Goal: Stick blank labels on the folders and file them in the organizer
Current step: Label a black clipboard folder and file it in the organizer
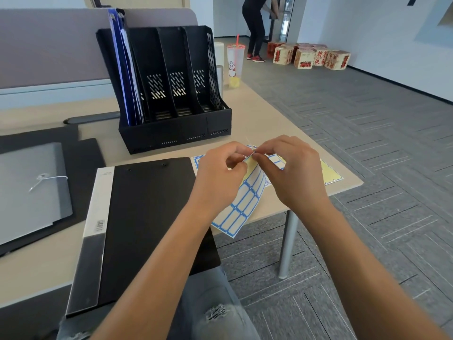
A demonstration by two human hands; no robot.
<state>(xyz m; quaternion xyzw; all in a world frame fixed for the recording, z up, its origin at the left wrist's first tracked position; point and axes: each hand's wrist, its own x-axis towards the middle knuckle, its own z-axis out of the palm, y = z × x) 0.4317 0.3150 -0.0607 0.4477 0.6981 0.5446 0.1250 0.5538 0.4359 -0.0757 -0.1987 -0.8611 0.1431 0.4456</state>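
On the desk (282, 123) the biggest thing was the black organizer (171, 94), four slots, blue folders (123, 69) already standing in the leftmost one, other three looked empty. Next down: black folder (147, 217) lay flat at the near edge, white spine strip to the left, near end overhanging the desk toward the lap, no label visible on it. Grey string-tie folder (31, 187) sat on dark folders well to the left. Label sheet (242, 204) hung curled off the desk edge just right of the black folder, over another sheet lying flat on the desk. Left hand (220, 170) pinched the sheet's top corner, right hand (291, 173) pinched at the same corner with thumb and forefinger, fingertips nearly touching, looked like peeling one label; whether it had lifted, couldn't tell. Judgement: sheet was thin, floppy, near weightless, would buckle unless held close to the peel point; label would curl and stick to skin, best held by one edge only. Folder was stiff and light, grab by the spine side to file it
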